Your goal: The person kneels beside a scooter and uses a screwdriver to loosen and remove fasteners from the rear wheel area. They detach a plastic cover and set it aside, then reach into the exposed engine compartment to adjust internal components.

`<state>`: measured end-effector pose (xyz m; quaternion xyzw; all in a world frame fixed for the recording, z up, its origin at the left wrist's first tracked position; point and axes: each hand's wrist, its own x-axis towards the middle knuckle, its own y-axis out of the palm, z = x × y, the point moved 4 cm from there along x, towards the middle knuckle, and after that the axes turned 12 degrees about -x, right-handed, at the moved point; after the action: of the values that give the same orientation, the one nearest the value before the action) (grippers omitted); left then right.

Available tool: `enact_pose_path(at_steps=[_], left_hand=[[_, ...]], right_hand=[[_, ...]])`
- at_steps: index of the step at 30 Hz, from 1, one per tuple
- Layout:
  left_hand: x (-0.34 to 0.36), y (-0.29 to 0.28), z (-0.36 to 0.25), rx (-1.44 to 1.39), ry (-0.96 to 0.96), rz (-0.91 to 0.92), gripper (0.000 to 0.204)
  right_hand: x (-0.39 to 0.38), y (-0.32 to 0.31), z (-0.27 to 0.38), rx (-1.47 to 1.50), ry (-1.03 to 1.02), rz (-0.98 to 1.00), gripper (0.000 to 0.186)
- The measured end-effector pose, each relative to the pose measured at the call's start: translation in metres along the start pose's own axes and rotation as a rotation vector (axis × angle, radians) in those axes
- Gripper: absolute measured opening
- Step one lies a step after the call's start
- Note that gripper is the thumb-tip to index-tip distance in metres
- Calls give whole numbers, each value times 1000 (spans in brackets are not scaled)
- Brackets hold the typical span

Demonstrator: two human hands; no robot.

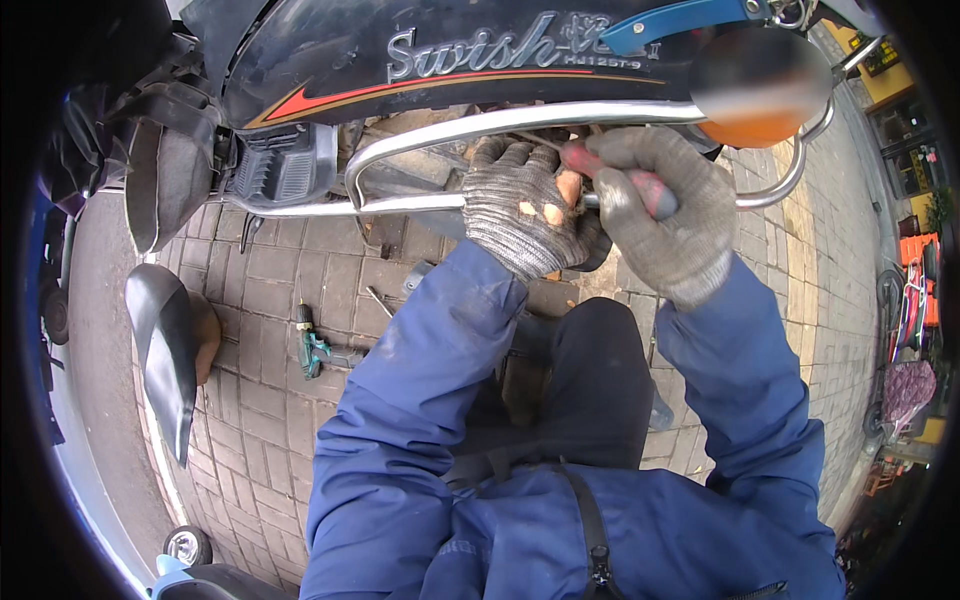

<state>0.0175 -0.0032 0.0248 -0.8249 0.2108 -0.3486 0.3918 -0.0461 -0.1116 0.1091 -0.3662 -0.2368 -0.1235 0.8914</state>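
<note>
The dark body panel [330, 60] of a scooter, with a red and gold stripe, stands in front of me. A chrome guard rail [430, 133] runs along its lower side. My right hand [680, 225], in a worn grey glove, is closed round the red handle of a screwdriver [652, 190], which points left toward the space inside the rail. Beside it, my left hand [515, 205] lies over the lower rail tube, its gloved fingers curled inward. The fingertips and whatever they grip are hidden. Bare skin shows through holes in that glove.
A teal and black cordless drill [312, 345] lies on the paving bricks [265, 400] to my left. Farther left is a loose curved black panel [165, 345]. A ribbed black footrest [285, 165] juts from the scooter. An orange lamp [755, 131] is at the upper right.
</note>
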Motion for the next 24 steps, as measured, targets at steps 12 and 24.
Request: enact_pose_path(at_steps=[12,24], left_hand=[[2,12,9,1,-99,68,74],[0,-2,-1,-131,99,-173,63]], right_hand=[[8,11,-1,-276,-127,16,15],[7,-22,8,-171,-53,5,11]])
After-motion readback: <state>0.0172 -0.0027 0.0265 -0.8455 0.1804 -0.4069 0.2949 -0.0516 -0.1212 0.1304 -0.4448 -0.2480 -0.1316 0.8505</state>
